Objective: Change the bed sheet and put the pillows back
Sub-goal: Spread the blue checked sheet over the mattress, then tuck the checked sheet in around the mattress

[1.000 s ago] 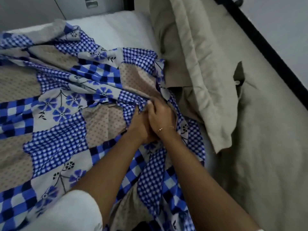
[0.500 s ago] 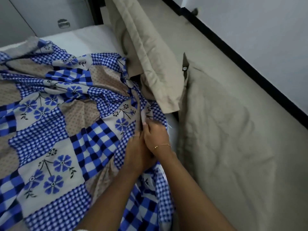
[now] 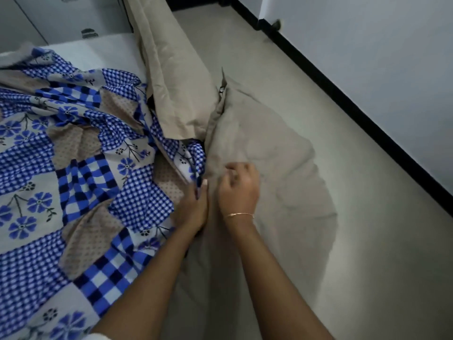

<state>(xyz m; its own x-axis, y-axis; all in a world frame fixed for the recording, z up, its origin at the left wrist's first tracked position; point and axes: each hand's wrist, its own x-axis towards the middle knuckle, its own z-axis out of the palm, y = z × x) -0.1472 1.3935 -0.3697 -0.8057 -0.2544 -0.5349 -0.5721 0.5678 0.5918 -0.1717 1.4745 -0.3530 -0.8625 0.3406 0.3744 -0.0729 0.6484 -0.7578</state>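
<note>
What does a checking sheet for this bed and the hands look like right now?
Surface: white mattress, bare at the far corner.
Job's things: blue patchwork sheet lies crumpled over the bed; two beige pillows, one leaning at the bed's edge, one lying on the floor.
Clutter: nothing seen.
Hands: left hand grips the sheet's edge; right hand is blurred over the floor pillow, grip unclear.
Cables: nothing seen.
Surroundings: grey cabinet, white wall with black skirting.

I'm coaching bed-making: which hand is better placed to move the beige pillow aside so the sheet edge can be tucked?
Probably the right hand: it is already on the beige pillow, while the left hand grips the blue checked sheet edge.
</note>
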